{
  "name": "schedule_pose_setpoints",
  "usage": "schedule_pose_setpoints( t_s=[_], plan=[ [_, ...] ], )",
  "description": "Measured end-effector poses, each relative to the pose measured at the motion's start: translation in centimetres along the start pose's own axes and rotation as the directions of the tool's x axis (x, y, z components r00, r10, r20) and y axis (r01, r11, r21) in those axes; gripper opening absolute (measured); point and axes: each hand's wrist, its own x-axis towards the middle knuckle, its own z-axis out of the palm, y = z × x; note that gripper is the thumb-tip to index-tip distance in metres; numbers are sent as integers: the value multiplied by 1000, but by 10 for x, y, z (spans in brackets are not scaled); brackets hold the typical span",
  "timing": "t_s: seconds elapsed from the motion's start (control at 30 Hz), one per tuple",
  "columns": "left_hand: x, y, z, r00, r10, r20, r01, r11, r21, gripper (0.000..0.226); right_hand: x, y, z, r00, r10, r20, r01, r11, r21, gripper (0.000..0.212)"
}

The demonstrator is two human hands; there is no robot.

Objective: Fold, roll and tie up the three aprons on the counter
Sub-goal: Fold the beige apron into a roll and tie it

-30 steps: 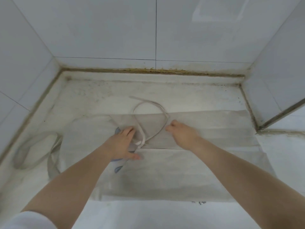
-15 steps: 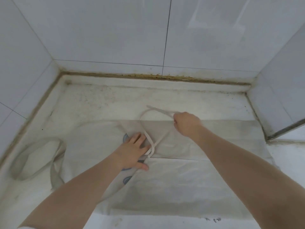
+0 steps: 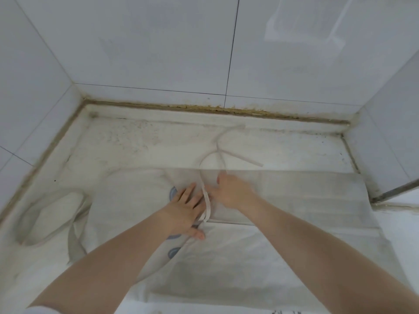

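Between the two hands, a thin pale strap [image 3: 206, 201] runs down across the apron [image 3: 283, 200], and its lower end lies just beside the thumb side of the left hand [image 3: 184, 211], which presses flat on the cloth with straight, spread fingers and clasps nothing. Just to the other side of that strap, the right hand [image 3: 233, 191] rests on the folded upper layer of the apron with its fingers pointing toward the strap; whether those fingers pinch the strap or only touch the cloth I cannot tell, since the hand is blurred and its fingertips are hidden. Beyond both hands the strap climbs off the far edge of the apron, makes a loop on the bare counter [image 3: 136, 146], crosses itself, and sends one loose end toward the right and another toward the tiled wall [image 3: 158, 53]. Under the left palm a blue printed mark [image 3: 173, 191] shows on the cloth, and another blue mark [image 3: 172, 252] lies nearer the person, beside the left forearm. Well apart to the left of the left hand, a wide neck loop [image 3: 45, 214] lies flat on the counter. The apron itself is spread wide over the counter, with a fold line running rightward from the hands
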Motion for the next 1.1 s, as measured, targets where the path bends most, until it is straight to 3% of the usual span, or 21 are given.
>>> schedule_pose_setpoints(
  t_s=[0.07, 0.2, 0.27, 0.33, 0.4, 0.5, 0.57, 0.6, 0.63, 0.7, 0.77, 0.87, 0.97, 1.1],
  plan=[
    [-2, 1, -2, 1000, -6, -8, 6, 999, 31, 99, -4, -5, 22, 994, -11, 107, 9, 1000, 21, 55],
    [-12, 4, 2, 989, -28, -145, 33, 999, 36, 102, 1, -7, 36, 997, -81, -15, 83, 986, 146, 41],
    [-14, 0, 13, 973, -48, -225, 55, 998, 27, 95, -2, 3, 30, 993, 51, -108, -7, 928, 372, 44],
    [-15, 2, 26, 953, 5, -302, -25, 998, -63, 82, -10, 20, 24, 964, 190, -187, -58, 835, 547, 59],
    [-26, 15, 22, 913, 13, -408, -68, 990, -123, 58, -27, 36, 20, 932, 167, -320, -21, 910, 414, 66],
    [-36, 22, 18, 910, -43, -412, -32, 984, -175, 38, -57, 57, 28, 902, -55, -429, 93, 993, 67, 40],
    [-41, 26, 15, 888, -30, -458, -92, 966, -241, 32, -74, 68, 37, 926, -209, -314, 179, 976, -121, 17],
    [-42, 29, 14, 880, 13, -474, -93, 985, -147, 35, -83, 74, 41, 942, -255, -217, 218, 959, -181, 15],
    [-40, 29, 17, 866, 30, -500, -57, 998, -39, 37, -91, 79, 45, 952, -282, -120, 251, 942, -225, 21],
    [-42, 35, 14, 841, 82, -534, -76, 997, 33, 26, -110, 85, 51, 957, -289, 29, 283, 907, -310, 54],
    [-46, 44, 10, 836, 176, -519, -150, 984, 93, 9, -125, 90, 56, 967, -247, 65, 254, 898, -358, 80],
    [-49, 60, 16, 871, 350, -344, -323, 937, 135, 22, -146, 93, 65, 970, -218, 111, 244, 893, -379, 92],
    [-59, 74, 18, 943, 266, -198, -245, 961, 125, 52, -162, 94, 72, 961, -160, 226, 255, 827, -501, 106],
    [-68, 81, 17, 957, 249, -149, -242, 968, 65, 74, -165, 82, 64, 962, -177, 208, 265, 789, -555, 80]
  ],
)
